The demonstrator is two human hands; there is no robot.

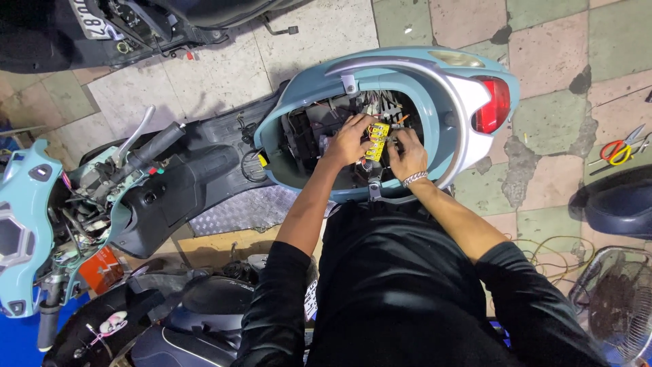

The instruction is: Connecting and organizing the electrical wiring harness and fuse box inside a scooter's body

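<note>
A light blue scooter [407,68] lies across the view with its seat off and the under-seat bay open. Inside the bay sit black parts, loose wires and a yellow connector block [377,140]. My left hand [348,139] is curled on the block's left side, fingers pinching at it. On the block's right side, my right hand [407,153], with a metal watch band on the wrist, grips it too. Both black-sleeved arms reach forward over the scooter's rim. The red tail light [494,105] is to the right of my hands.
The scooter's handlebar and lever [146,146] and its opened front panel [27,224] lie at the left. Red-handled scissors [621,149] rest on the tiled floor at right. A wire fan guard [621,306] and yellow cable sit at lower right. Another dark scooter [183,312] is at lower left.
</note>
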